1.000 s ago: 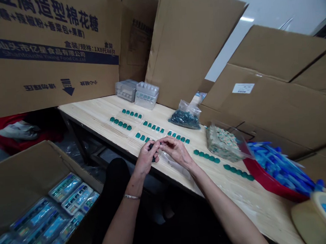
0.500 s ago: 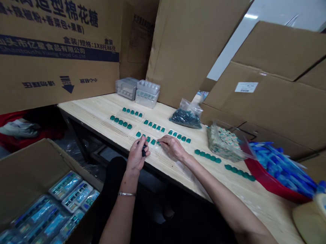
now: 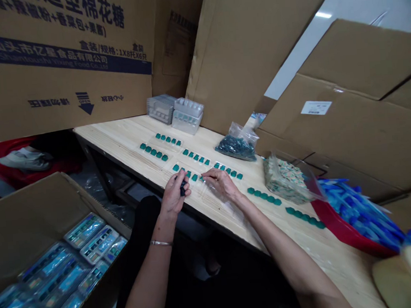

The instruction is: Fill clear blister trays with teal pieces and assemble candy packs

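Observation:
My left hand (image 3: 173, 197) is curled at the table's near edge, holding several small dark teal pieces (image 3: 182, 190) in its fingers. My right hand (image 3: 220, 182) lies beside it, its fingertips pinched on one teal piece (image 3: 202, 178) at a clear plastic tray (image 3: 189, 176) that holds a row of teal pieces. More clear trays with teal rows (image 3: 153, 152) lie further along the wooden table (image 3: 119, 137). Loose rows of teal pieces (image 3: 262, 195) sit to the right of my right hand.
A bag of teal pieces (image 3: 236, 147), a bag of printed cards (image 3: 287, 180), a red bin of blue parts (image 3: 360, 215) and stacked clear trays (image 3: 186, 115) stand on the table. Cardboard boxes (image 3: 59, 56) surround it. A box of packed blister packs (image 3: 58, 274) sits lower left.
Both hands moved from together above the table edge forward to the nearest tray. My right fingertips came down onto the tray's row; the left stayed closed on its pieces.

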`<state>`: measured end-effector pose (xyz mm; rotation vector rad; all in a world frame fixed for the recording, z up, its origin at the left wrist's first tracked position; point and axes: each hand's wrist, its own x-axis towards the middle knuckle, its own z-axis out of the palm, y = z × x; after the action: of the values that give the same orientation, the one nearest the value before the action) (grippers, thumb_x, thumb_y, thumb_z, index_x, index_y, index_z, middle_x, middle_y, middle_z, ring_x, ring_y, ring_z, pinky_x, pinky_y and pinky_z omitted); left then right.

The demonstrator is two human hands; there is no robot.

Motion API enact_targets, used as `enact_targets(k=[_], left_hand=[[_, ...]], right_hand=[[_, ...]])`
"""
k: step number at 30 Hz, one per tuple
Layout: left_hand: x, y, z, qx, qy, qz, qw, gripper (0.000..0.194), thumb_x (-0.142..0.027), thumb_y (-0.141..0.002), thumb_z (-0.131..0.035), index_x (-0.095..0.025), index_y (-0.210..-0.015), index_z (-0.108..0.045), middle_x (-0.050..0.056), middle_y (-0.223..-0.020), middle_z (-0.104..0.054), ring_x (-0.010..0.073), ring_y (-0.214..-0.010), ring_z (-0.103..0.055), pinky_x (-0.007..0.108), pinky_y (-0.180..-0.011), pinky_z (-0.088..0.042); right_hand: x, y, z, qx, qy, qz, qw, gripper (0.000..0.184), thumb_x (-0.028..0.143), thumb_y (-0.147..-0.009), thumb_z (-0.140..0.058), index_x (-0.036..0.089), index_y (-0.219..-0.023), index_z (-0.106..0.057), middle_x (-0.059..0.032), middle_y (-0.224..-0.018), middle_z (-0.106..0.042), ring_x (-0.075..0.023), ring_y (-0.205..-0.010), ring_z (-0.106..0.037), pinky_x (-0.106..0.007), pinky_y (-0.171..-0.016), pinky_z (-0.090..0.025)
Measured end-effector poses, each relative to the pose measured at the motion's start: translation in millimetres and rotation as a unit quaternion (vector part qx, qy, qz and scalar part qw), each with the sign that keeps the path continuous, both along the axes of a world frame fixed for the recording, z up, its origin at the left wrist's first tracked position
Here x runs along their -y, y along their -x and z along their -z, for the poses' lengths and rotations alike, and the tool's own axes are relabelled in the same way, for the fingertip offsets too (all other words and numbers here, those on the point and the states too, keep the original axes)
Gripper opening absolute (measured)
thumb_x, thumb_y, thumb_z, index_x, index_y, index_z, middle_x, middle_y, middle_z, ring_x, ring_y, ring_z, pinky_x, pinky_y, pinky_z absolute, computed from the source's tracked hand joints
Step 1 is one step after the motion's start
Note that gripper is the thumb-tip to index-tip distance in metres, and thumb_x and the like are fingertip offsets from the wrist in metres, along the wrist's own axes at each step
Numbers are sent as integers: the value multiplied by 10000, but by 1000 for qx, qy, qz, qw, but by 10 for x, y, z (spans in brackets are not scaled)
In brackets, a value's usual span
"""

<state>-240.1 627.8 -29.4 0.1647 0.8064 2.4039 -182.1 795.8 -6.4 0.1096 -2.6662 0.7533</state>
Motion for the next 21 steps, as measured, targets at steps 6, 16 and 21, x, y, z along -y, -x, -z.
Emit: enact_targets(k=[6, 16, 21], left_hand=[[5, 4, -4, -14, 17, 11, 1000, 321, -380, -685, -701, -121, -825, -570, -20, -687, -478, 15, -481, -396, 124, -379, -274], [-99, -184, -73, -86, 60, 59, 993, 350, -411, -679, -690, -140, -878, -592, -36, -670, -428, 18, -463, -364, 133, -361, -283], [-142, -236, -97, -58, 40, 79, 994, 325, -383, -683, -697, -145, -857, -559, -42, -676, -420, 7, -459, -347, 123, -364, -263]], right_hand=[[7, -10, 4, 6, 13, -8, 1000, 168, 222, -827, -552, 179, -883, -705, -88, -846, -682, -181, -786, -623, -302, -742, -474], [105, -118, -186, 19, 251, 53, 966, 214, 334, -773, -608, 203, -922, -686, -37, -851, -678, -150, -719, -617, -276, -690, -490], [167, -153, -173, -12, 229, 55, 972, 198, 342, -764, -617, 212, -892, -694, -43, -856, -673, -163, -761, -611, -286, -722, -482]])
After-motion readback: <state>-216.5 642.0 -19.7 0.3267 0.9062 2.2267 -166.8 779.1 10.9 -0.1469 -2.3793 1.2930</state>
